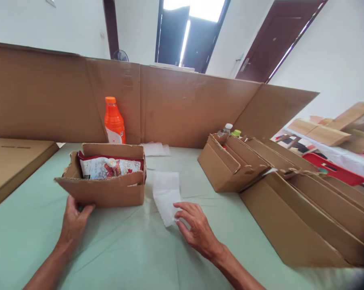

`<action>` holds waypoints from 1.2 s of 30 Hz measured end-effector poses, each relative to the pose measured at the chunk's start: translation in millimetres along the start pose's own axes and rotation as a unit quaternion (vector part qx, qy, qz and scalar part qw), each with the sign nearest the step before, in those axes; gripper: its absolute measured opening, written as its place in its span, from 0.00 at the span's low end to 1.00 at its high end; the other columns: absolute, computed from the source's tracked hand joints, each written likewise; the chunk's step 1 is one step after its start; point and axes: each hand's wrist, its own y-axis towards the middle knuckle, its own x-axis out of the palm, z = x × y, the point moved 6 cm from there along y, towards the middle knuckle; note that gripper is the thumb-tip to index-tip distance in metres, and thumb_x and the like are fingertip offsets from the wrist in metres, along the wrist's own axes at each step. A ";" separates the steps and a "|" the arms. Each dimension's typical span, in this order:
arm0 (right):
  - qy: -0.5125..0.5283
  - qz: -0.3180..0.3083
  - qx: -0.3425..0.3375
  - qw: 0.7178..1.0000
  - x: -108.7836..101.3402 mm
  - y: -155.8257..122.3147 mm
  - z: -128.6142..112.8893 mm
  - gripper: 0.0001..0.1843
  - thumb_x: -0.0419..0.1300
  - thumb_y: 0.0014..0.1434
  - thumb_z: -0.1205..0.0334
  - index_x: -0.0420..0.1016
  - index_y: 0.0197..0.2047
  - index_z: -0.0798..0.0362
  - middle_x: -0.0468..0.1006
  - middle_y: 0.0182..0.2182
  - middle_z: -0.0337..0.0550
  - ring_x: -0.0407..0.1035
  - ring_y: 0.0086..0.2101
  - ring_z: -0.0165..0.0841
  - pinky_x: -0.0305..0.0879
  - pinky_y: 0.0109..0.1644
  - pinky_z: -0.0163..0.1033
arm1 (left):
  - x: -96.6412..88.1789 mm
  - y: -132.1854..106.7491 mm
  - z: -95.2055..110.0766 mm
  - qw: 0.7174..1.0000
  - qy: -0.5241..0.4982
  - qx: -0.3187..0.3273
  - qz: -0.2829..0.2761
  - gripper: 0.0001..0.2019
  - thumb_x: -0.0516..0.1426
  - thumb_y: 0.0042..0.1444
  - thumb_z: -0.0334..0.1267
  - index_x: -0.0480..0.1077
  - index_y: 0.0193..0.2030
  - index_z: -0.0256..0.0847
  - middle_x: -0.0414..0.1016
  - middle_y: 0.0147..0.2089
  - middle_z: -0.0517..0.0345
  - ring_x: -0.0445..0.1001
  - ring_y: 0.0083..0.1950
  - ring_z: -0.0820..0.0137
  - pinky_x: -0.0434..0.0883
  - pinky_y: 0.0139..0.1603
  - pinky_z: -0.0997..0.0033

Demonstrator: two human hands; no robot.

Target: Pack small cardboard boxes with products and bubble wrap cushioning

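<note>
Right-hand fingers [182, 207]: extended and released, with the tips resting on the near edge of a white sheet [166, 193]; nothing is clasped. The sheet lies flat on the worktop [124, 257], just right of a small cardboard box [109, 192] and apart from it. The right hand [196, 229] sits near centre, palm down. Left-hand fingers [85, 209]: loosely curled and released, touching the lower near-left corner of the small cardboard box. The left hand [73, 220] rests on the worktop against that corner. The box is open at the top, with its flaps folded outward. It contains a red-and-white printed packet [109, 167] lying lengthwise, which fills most of the interior. An orange bottle [114, 121] with an orange cap stands upright just beyond the box's far wall. A second white sheet [156, 149] lies to the right of the bottle. A tall cardboard screen [182, 104] stands along the far edge of the worktop. A row of open cardboard boxes [227, 167] runs along the right side from far to near. The farthest holds a clear bottle with a white cap [226, 129] and an item with a green cap [236, 132]; the contents of the others cannot be determined. A flat cardboard panel [12, 161] lies at the left.
</note>
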 end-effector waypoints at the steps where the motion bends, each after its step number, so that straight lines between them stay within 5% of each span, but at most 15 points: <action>1: 0.013 -0.010 0.000 1.000 -1.1 -4.8 -8.0 0.08 0.57 0.61 0.72 0.72 0.39 0.49 0.80 0.49 0.48 0.74 0.47 0.41 0.67 0.49 0.47 | -3.5 -5.3 6.2 1.000 0.028 0.007 0.009 0.31 0.62 0.46 0.44 0.62 0.58 0.39 0.71 0.52 0.49 0.70 0.55 0.54 0.69 0.58 0.49; 6: 0.091 -0.023 0.060 0.994 -10.6 -8.7 -15.5 0.05 0.57 0.63 0.68 0.72 0.39 0.49 0.81 0.49 0.46 0.75 0.48 0.39 0.67 0.52 0.47 | -25.9 -71.3 45.6 0.971 0.197 0.104 0.082 0.41 0.60 0.53 0.44 0.50 0.73 0.43 0.58 0.71 0.42 0.63 0.67 0.45 0.74 0.52 0.48; 9: 0.128 -0.032 0.126 0.983 -9.3 -11.8 -3.9 0.06 0.56 0.65 0.65 0.73 0.42 0.48 0.81 0.51 0.47 0.74 0.51 0.39 0.67 0.56 0.48 | -4.7 -120.7 57.7 0.965 0.196 0.168 -0.046 0.29 0.56 0.58 0.43 0.62 0.67 0.48 0.64 0.68 0.48 0.66 0.66 0.50 0.78 0.42 0.61; 12: 0.126 -0.112 0.116 0.979 -2.7 -19.8 -2.6 0.15 0.58 0.62 0.64 0.75 0.52 0.47 0.76 0.58 0.49 0.68 0.58 0.43 0.63 0.62 0.55 | 34.9 -151.9 55.0 0.959 0.152 0.108 -0.213 0.21 0.54 0.60 0.40 0.70 0.60 0.49 0.64 0.68 0.49 0.69 0.65 0.52 0.73 0.23 0.75; 14: 0.130 -0.182 0.089 0.970 -1.9 -27.1 -5.9 0.23 0.61 0.60 0.61 0.73 0.59 0.45 0.69 0.64 0.49 0.63 0.63 0.45 0.59 0.65 0.58 | 59.3 -160.2 57.5 0.951 0.128 0.075 -0.272 0.20 0.53 0.60 0.39 0.71 0.59 0.47 0.62 0.70 0.46 0.69 0.64 0.50 0.72 0.20 0.76; 18: 0.152 -0.160 0.138 0.965 -19.3 -31.3 7.3 0.23 0.60 0.63 0.53 0.72 0.61 0.42 0.65 0.67 0.47 0.60 0.65 0.45 0.58 0.66 0.56 | 95.4 -165.2 74.8 0.927 0.143 0.151 -0.313 0.20 0.55 0.58 0.38 0.73 0.58 0.45 0.63 0.69 0.44 0.66 0.67 0.49 0.79 0.48 0.54; 22: 0.129 -0.067 0.210 0.967 -13.7 -12.5 49.2 0.22 0.59 0.61 0.56 0.74 0.59 0.45 0.71 0.62 0.48 0.64 0.62 0.45 0.57 0.67 0.57 | 123.9 -163.5 70.6 0.938 0.102 0.156 -0.292 0.26 0.58 0.55 0.37 0.69 0.62 0.44 0.64 0.69 0.44 0.62 0.69 0.51 0.60 0.69 0.41; 28: 0.156 -0.010 0.276 0.948 41.4 46.8 106.4 0.33 0.65 0.50 0.60 0.71 0.60 0.56 0.80 0.48 0.53 0.75 0.46 0.44 0.70 0.53 0.52 | 178.9 -121.1 37.9 0.982 -0.040 -0.032 -0.181 0.41 0.59 0.50 0.38 0.52 0.70 0.34 0.59 0.70 0.35 0.60 0.71 0.51 0.56 0.71 0.48; 31: 0.179 0.003 0.256 0.950 48.9 61.2 99.8 0.23 0.62 0.53 0.63 0.75 0.53 0.55 0.82 0.38 0.45 0.76 0.39 0.38 0.71 0.49 0.46 | 199.3 -103.4 37.2 0.979 -0.079 -0.068 -0.176 0.40 0.57 0.49 0.38 0.51 0.69 0.34 0.70 0.62 0.38 0.71 0.62 0.55 0.65 0.64 0.54; 36: 0.198 0.021 0.222 0.955 30.8 51.8 75.0 0.18 0.62 0.55 0.61 0.77 0.51 0.49 0.81 0.42 0.43 0.72 0.46 0.39 0.62 0.60 0.49 | 200.6 -108.6 48.1 0.948 -0.167 -0.127 -0.239 0.27 0.58 0.46 0.42 0.66 0.55 0.37 0.80 0.39 0.53 0.78 0.36 0.64 0.73 0.40 0.68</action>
